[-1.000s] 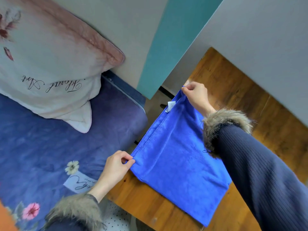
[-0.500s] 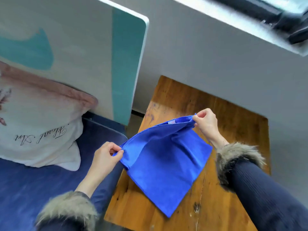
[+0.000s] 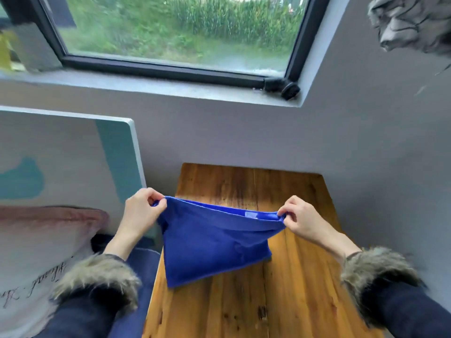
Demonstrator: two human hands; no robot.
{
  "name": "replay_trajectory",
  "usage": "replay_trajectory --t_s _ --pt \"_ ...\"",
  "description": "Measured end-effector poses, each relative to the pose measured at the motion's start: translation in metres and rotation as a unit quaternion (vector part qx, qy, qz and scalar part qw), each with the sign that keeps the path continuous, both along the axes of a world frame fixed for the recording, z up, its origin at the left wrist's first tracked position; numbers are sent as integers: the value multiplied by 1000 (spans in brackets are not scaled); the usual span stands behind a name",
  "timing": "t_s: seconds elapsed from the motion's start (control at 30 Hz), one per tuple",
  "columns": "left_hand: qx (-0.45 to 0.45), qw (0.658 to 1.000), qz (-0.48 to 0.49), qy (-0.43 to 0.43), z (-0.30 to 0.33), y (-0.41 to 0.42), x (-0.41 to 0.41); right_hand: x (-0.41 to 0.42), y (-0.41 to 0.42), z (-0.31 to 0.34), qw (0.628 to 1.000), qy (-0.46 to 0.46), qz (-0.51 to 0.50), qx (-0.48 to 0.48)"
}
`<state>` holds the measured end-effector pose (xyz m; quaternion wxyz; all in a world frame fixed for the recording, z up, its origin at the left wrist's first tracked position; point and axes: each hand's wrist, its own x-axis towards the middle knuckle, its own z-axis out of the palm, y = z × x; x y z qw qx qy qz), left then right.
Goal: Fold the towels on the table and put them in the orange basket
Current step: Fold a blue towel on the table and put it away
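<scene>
A blue towel (image 3: pixel 214 247), doubled over, hangs in the air above the wooden table (image 3: pixel 292 289). My left hand (image 3: pixel 142 211) pinches its upper left corner. My right hand (image 3: pixel 299 218) pinches the upper right corner, close to a small white label on the hem. The top edge sags between my hands and the lower end trails down toward the table's left side. No orange basket is in view.
A grey wall and a window sill (image 3: pixel 151 86) rise behind the table. To the left stand a white and teal headboard (image 3: pixel 73 162) and a pillow (image 3: pixel 36 240) on a blue bed. A grey garment (image 3: pixel 412 23) hangs at the top right.
The towel has been lifted off the table and turned so its top edge runs level between my hands. My view has swung up from the bed to the wall and window.
</scene>
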<state>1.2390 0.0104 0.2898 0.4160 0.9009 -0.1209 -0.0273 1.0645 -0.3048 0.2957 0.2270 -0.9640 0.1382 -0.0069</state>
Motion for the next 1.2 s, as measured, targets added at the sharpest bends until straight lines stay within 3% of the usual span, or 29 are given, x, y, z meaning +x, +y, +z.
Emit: replay_trajectory --t_s 0.23,0.5,0.77,0.97,1.2 --pt "3 998 6 -63 46 -13 7 -26 -5 30 996 -37 71 -33" --pt "-29 995 -5 -97 90 -27 7 -23 -31 59 994 -94 -35 35" --pt "39 976 -143 -160 100 -13 16 -19 -45 84 979 -152 -111 73" --pt "9 981 -116 -156 102 -15 18 -11 -54 99 934 -221 -184 211" --pt "-45 990 -92 -92 99 -16 20 -11 -54 106 913 -221 -169 299"
